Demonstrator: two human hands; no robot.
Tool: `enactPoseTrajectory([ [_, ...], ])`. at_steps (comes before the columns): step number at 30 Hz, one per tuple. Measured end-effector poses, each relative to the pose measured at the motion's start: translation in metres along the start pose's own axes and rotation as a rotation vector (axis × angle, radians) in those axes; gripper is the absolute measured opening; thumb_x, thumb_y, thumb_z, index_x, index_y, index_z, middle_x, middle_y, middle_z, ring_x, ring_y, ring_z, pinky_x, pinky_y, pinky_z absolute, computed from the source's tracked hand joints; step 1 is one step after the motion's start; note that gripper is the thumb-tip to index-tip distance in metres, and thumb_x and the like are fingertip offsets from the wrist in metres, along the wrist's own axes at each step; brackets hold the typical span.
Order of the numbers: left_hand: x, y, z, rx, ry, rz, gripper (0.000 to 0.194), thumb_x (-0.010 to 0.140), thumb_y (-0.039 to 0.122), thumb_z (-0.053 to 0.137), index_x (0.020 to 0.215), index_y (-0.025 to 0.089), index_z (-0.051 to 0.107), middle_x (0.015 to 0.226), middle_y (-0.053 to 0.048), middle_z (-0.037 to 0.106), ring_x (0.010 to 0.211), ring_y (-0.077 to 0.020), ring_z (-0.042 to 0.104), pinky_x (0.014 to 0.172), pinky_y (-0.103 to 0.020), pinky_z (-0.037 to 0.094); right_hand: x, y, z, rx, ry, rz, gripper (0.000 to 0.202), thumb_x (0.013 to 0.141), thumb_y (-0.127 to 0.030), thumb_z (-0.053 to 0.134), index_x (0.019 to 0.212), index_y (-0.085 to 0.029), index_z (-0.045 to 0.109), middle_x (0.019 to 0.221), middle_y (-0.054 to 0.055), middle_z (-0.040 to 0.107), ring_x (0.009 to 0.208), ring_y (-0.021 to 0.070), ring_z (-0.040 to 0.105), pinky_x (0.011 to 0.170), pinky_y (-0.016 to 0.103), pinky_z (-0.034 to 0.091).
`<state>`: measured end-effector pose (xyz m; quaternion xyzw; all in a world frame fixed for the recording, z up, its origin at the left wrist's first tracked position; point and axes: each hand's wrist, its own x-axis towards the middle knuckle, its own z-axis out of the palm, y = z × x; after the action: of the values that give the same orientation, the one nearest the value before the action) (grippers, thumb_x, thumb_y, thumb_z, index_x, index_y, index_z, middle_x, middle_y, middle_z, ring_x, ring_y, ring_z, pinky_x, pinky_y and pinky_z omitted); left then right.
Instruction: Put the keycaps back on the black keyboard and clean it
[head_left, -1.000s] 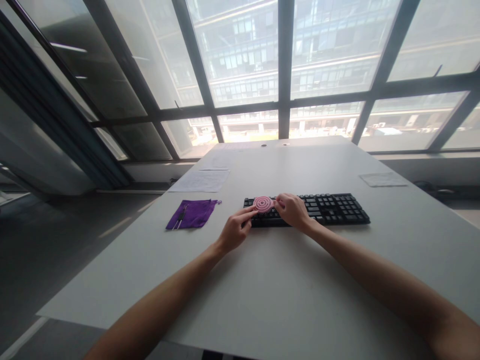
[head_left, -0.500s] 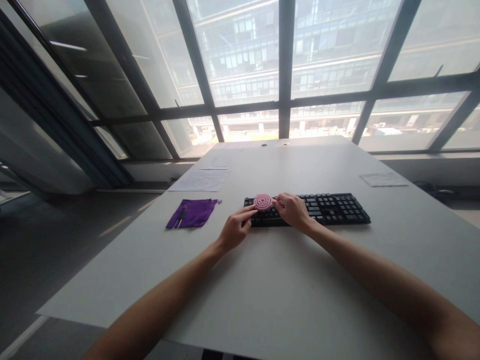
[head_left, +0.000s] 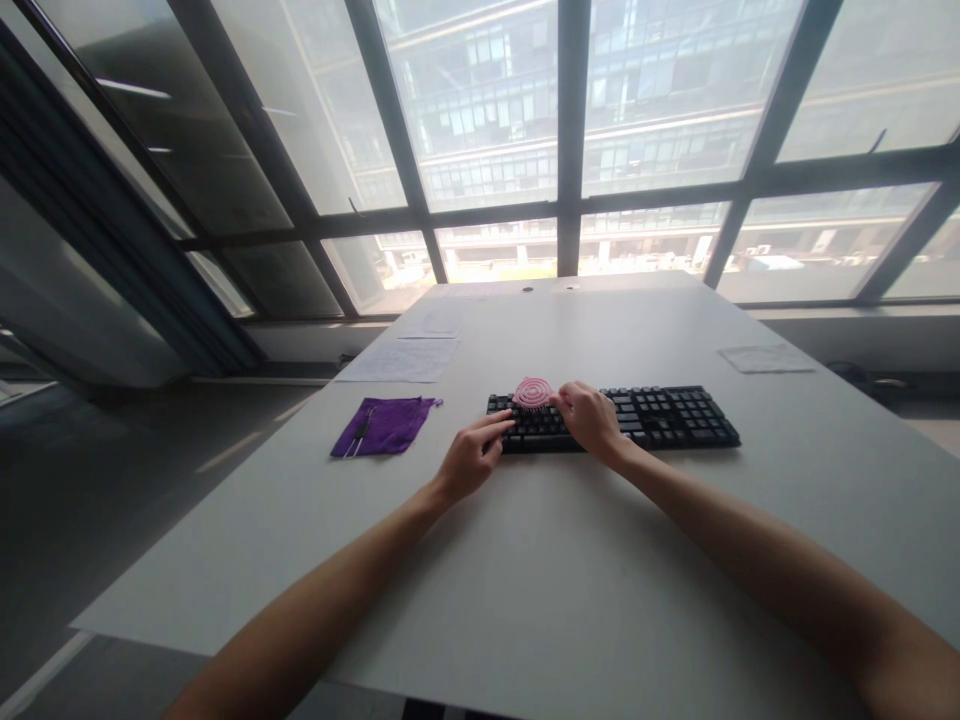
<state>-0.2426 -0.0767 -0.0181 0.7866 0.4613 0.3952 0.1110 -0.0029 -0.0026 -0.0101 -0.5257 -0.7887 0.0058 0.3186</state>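
A black keyboard (head_left: 660,420) lies crosswise on the white table. My right hand (head_left: 589,415) is closed around the short handle of a pink round brush (head_left: 532,392), whose face up has a pattern of rings. Its bristles point down onto the keys near the keyboard's left end, and the handle is mostly hidden in my fingers. At that same end, my left hand (head_left: 474,455) grips the keyboard's corner, two fingers stretched over the keys and the thumb by the front edge.
A purple drawstring pouch (head_left: 397,425) lies to the left, with a small dark two-pronged tool (head_left: 362,432) on it. Written papers (head_left: 405,360) are behind it. A flat clear packet (head_left: 766,360) lies at the right. Large windows stand beyond the white table (head_left: 585,600).
The pink brush has shifted slightly away from me and to the right over the keys, its face tilting. My right hand moved a little with it; my left hand stayed put.
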Motion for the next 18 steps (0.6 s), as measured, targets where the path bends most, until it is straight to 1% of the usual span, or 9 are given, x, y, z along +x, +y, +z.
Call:
enactPoseTrajectory([
  [5, 0.0001, -0.0003, 0.0005, -0.005, 0.008, 0.009, 0.038, 0.09, 0.011, 0.053, 0.12, 0.021, 0.074, 0.137, -0.007, 0.066, 0.128, -0.0238, 0.061, 0.114, -0.047, 0.047, 0.0001, -0.0013, 0.0024, 0.064, -0.042, -0.086, 0.029, 0.103, -0.042, 0.049, 0.098, -0.022, 0.07, 0.096, 0.005, 0.072, 0.082, 0.0181, 0.065, 0.068, 0.027, 0.035],
  [7, 0.0002, 0.0002, 0.0006, -0.005, 0.011, 0.004, 0.037, 0.089, 0.01, 0.053, 0.118, 0.02, 0.074, 0.135, -0.008, 0.067, 0.127, -0.0238, 0.062, 0.114, -0.047, 0.048, 0.0004, -0.0008, 0.0029, 0.06, -0.036, -0.078, 0.028, 0.103, -0.04, 0.048, 0.103, -0.022, 0.07, 0.098, 0.005, 0.072, 0.084, 0.0187, 0.065, 0.069, 0.027, 0.036],
  [10, 0.0003, 0.0013, 0.0006, -0.008, 0.011, -0.002, 0.036, 0.088, 0.01, 0.053, 0.114, 0.02, 0.075, 0.133, -0.008, 0.068, 0.125, -0.0243, 0.063, 0.113, -0.047, 0.049, 0.0009, 0.0009, 0.003, 0.034, -0.017, -0.025, 0.027, 0.103, -0.037, 0.048, 0.108, -0.022, 0.07, 0.1, 0.007, 0.072, 0.085, 0.0199, 0.065, 0.068, 0.027, 0.036],
  [15, 0.0007, 0.0027, -0.0002, -0.001, 0.01, -0.008, 0.033, 0.088, 0.009, 0.054, 0.108, 0.02, 0.077, 0.124, -0.008, 0.072, 0.12, -0.0246, 0.066, 0.11, -0.047, 0.051, 0.0005, 0.002, 0.0027, 0.011, -0.03, -0.011, 0.026, 0.103, -0.037, 0.048, 0.104, -0.023, 0.07, 0.098, 0.007, 0.072, 0.083, 0.02, 0.065, 0.066, 0.028, 0.034],
  [18, 0.0008, 0.0034, -0.0004, 0.021, -0.011, 0.019, 0.034, 0.088, 0.008, 0.054, 0.11, 0.02, 0.077, 0.12, -0.008, 0.073, 0.117, -0.0242, 0.067, 0.107, -0.046, 0.053, -0.0001, 0.0011, 0.0029, -0.002, -0.039, -0.016, 0.027, 0.103, -0.038, 0.048, 0.102, -0.023, 0.07, 0.097, 0.006, 0.072, 0.081, 0.0197, 0.065, 0.064, 0.028, 0.032],
])
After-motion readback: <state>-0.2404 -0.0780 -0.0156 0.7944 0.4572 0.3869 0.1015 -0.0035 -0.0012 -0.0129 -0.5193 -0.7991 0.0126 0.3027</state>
